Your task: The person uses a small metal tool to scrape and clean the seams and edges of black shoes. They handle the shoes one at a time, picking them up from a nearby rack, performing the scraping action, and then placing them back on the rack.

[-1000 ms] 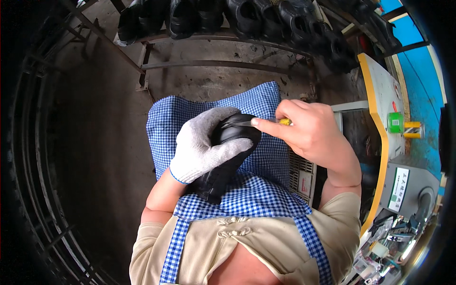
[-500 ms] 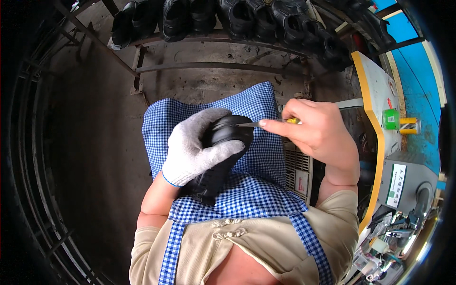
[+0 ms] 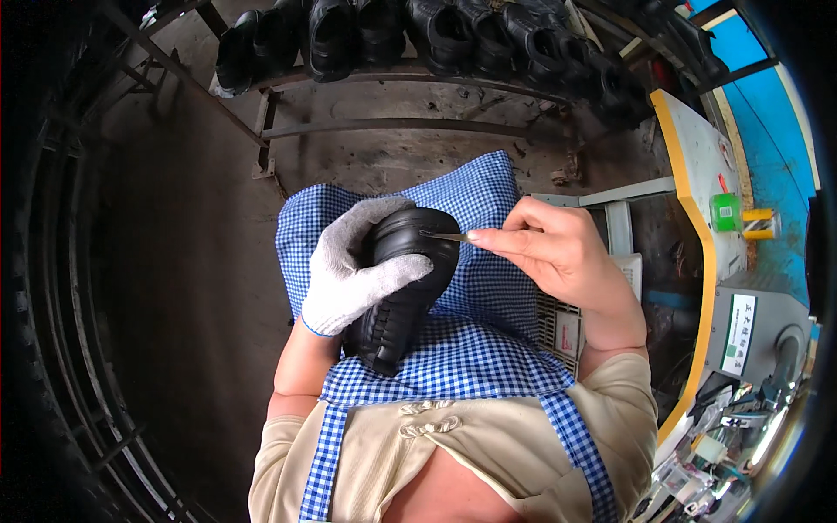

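Observation:
A black leather shoe (image 3: 410,305) rests over my lap on a blue-and-white checked apron (image 3: 488,296). My left hand (image 3: 349,270), in a white knit glove, is closed around it, with the thumb across the near side. The rounded end points away from me, and the laced part lies toward my body. My bare right hand (image 3: 558,253) pinches a thin-bladed metal tool (image 3: 449,236) between thumb and fingers. The blade's tip touches the shoe's upper near a seam by the rounded end. My palm hides the tool's handle.
Black shoes (image 3: 440,39) line a metal rack ahead. To the right stands a white table with a yellow edge (image 3: 684,196), carrying a green tape roll (image 3: 724,212) and a grey machine (image 3: 763,331). A plastic crate (image 3: 558,327) sits below on the right. Metal bars (image 3: 74,288) run along the left.
The shoe has turned slightly, showing more of its rounded end and lacing. My right hand has lowered a little, and the yellow handle seen earlier is now hidden. The view has shifted slightly.

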### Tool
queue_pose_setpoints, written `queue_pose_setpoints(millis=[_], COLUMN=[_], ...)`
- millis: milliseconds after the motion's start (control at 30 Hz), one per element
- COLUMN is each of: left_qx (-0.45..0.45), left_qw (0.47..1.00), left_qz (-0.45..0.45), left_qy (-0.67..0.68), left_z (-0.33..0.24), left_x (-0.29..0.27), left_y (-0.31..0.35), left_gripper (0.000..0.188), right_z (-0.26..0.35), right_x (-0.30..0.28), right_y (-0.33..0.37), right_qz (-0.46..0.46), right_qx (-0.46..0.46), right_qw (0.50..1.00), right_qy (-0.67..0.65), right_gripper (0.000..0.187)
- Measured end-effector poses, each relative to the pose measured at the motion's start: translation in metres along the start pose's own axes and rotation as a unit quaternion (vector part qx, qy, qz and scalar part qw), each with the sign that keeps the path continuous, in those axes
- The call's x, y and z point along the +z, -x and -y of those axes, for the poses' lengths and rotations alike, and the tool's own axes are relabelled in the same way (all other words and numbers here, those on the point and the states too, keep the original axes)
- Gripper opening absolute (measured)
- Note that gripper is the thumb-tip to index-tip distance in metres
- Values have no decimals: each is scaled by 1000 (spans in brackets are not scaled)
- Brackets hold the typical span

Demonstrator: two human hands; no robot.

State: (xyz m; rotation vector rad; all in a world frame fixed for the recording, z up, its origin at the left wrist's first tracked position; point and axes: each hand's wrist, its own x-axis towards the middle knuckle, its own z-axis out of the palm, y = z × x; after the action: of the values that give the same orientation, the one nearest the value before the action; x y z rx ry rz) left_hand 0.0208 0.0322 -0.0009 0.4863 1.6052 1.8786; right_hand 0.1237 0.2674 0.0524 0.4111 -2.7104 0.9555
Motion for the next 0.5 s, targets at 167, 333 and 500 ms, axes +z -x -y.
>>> queue_pose_setpoints(millis=[167,333,500], left_qx=[-2,5,6], left_qw=[1000,999,998], left_qz=[-5,-40,-70], left_qy=[0,7,-4], left_z=[1,5,7], left_x=[2,0,-2], left_y=[7,10,9], left_gripper=[69,64,61], right_z=[1,1,-2], right_x=[15,41,69], right_y=[2,1,1], right_qz=[15,-62,-142], right_qx=[15,-5,-9], right_qw=[998,997,987], right_qy=[-54,43,71], right_gripper=[36,42,50])
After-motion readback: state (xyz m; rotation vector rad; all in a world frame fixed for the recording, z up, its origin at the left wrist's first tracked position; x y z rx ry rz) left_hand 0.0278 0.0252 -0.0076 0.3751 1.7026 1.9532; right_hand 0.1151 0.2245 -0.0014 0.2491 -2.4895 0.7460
